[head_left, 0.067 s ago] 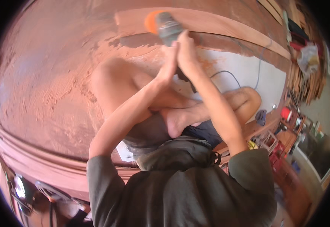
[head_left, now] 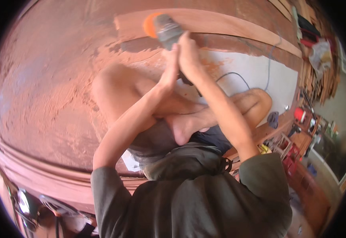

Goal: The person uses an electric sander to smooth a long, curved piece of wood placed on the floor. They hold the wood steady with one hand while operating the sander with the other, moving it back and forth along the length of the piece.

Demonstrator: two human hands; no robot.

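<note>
Person seated cross-legged on a wide reddish wooden surface [head_left: 42, 99] thick with red sawdust, bare knees out to both sides, one bare foot [head_left: 183, 127] tucked in front of the lap. Both arms reach forward and meet at a grey power sander [head_left: 168, 31] with an orange disc [head_left: 149, 24] on its left end. Left hand [head_left: 169, 73] is pressed flat against the side of the tool's rear body, fingers extended upward and not curled around it; a brace more than a grasp. Right hand [head_left: 188, 53] is closed around the tool's handle from the right and above. The sander sits at the far side of the surface, its disc against the near edge of a long pale plank [head_left: 228, 25] that runs left to right along the far edge. Dust lies heaviest just below the tool. A thin dark cord [head_left: 236, 75] loops from behind the hands across a pale grey floor patch [head_left: 260, 71] toward the right. Far right edge: stacked timber [head_left: 319, 79], red containers [head_left: 300, 115], mixed clutter, too small to identify.
</note>
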